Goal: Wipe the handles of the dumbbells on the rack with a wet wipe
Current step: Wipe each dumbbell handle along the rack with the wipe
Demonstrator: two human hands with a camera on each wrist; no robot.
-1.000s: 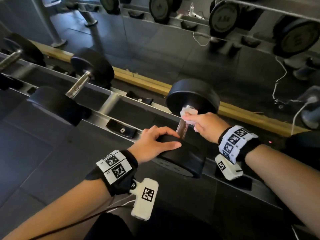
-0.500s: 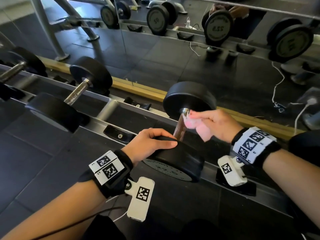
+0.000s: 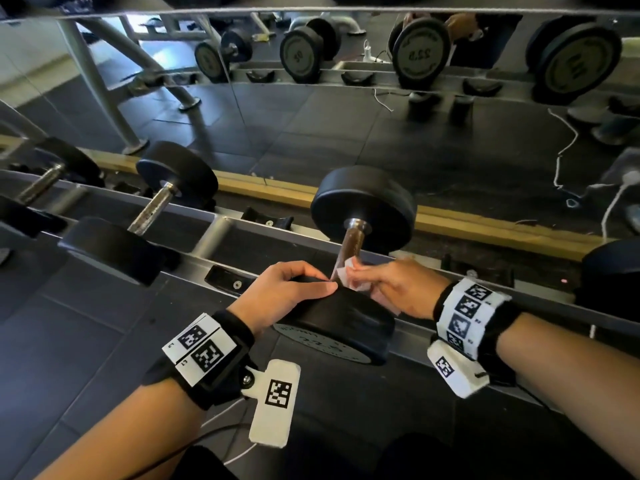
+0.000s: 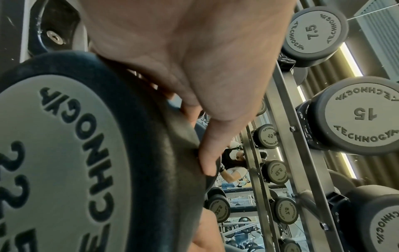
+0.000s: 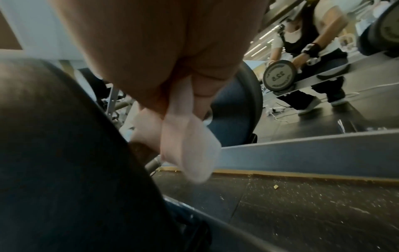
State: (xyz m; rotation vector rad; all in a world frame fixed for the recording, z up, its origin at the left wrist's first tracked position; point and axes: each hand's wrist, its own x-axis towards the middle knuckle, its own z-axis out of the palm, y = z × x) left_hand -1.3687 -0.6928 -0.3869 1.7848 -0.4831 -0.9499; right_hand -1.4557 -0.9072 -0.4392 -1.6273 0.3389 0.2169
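A black 22.5 dumbbell lies on the rack (image 3: 221,233), its far head (image 3: 363,206) by the mirror and its near head (image 3: 332,323) toward me. My left hand (image 3: 291,292) grips the top of the near head (image 4: 64,153), fingers curled over its rim, the thumb pressed on the edge. My right hand (image 3: 398,285) holds a white wet wipe (image 3: 349,275) wrapped against the near end of the rusty handle (image 3: 353,244). The right wrist view has the wipe (image 5: 190,150) hanging from my fingers over the handle (image 5: 142,150). The handle's far part is bare.
A second dumbbell (image 3: 152,209) lies to the left on the rack, and a third (image 3: 41,181) at the far left. Another black head (image 3: 609,271) sits at the right edge. A mirror with a wooden strip (image 3: 485,223) along its base runs behind the rack.
My right hand slid the wipe from the far end of the handle down to the near end, beside my left hand. The left hand stayed on the near head.
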